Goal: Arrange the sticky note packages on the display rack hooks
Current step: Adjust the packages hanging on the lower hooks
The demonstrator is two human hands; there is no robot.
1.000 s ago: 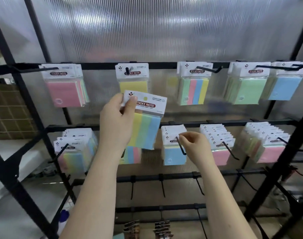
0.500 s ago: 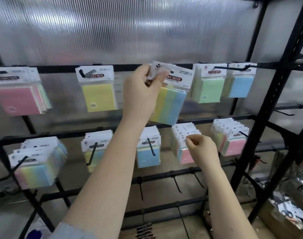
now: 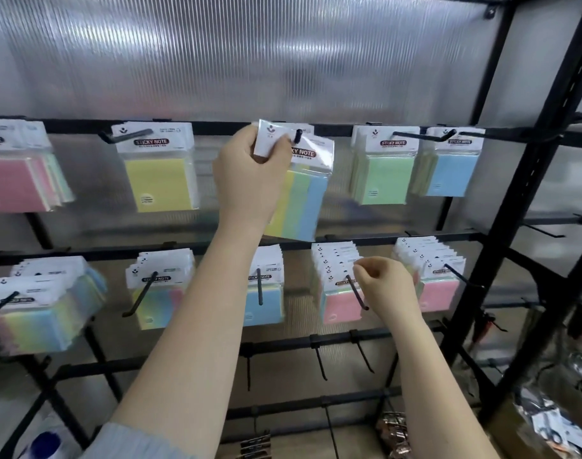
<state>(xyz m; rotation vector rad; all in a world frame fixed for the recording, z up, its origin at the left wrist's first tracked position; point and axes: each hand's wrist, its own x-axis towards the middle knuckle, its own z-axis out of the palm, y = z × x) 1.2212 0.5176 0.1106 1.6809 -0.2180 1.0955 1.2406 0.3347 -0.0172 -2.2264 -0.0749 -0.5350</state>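
My left hand pinches the white header of a striped yellow, green and blue sticky note package at the top rail. The tip of a black hook pokes through the header's hole. My right hand hangs lower, fingers loosely curled beside the hook that carries a stack of pink packages; it holds nothing that I can see. More packages hang along the top row: pink, yellow, green, blue.
The black rack frame rises at the right. Middle-row hooks carry rainbow, striped, blue and pink stacks. Bare hooks jut from the lower rails. A box of loose items lies at the bottom right.
My left hand raised the striped package from in front of the middle row up to the top rail and onto the hook tip. The view swung right. My right hand stayed low near the pink stack.
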